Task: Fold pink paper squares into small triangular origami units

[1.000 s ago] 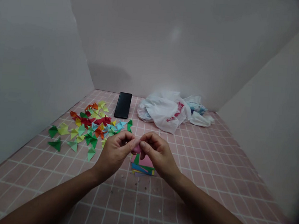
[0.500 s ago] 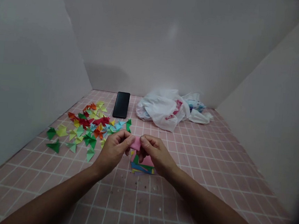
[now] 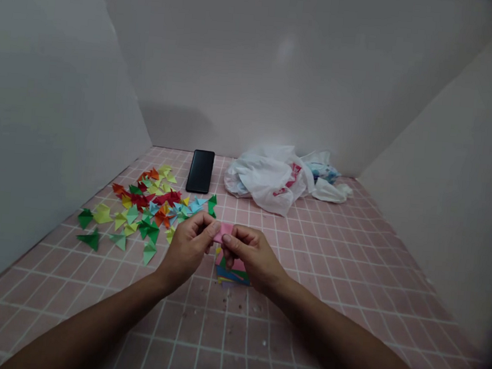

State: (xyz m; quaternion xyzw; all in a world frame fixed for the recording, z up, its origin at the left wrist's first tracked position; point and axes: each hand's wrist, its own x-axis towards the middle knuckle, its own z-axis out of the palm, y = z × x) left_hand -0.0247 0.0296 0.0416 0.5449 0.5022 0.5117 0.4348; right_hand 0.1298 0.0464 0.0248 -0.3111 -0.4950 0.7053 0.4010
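A small folded piece of pink paper is held up between my two hands in the head view. My left hand pinches its left side between thumb and fingers. On the other side, my right hand is closed on the paper, with its thumb lying across the lower right corner. Below them lies a stack of coloured paper sheets, pink, green, blue and yellow, partly covered by my right hand. Many folded paper pieces in green, yellow, red, orange and light blue are scattered to the left.
A black phone lies near the back wall. White plastic bags are heaped to its right. Small crumbs dot the pink tiled surface in front of me. Pale walls stand at the left, back and right.
My right thumb has moved left and slightly down across the pink paper. My left hand keeps its pinch with little movement.
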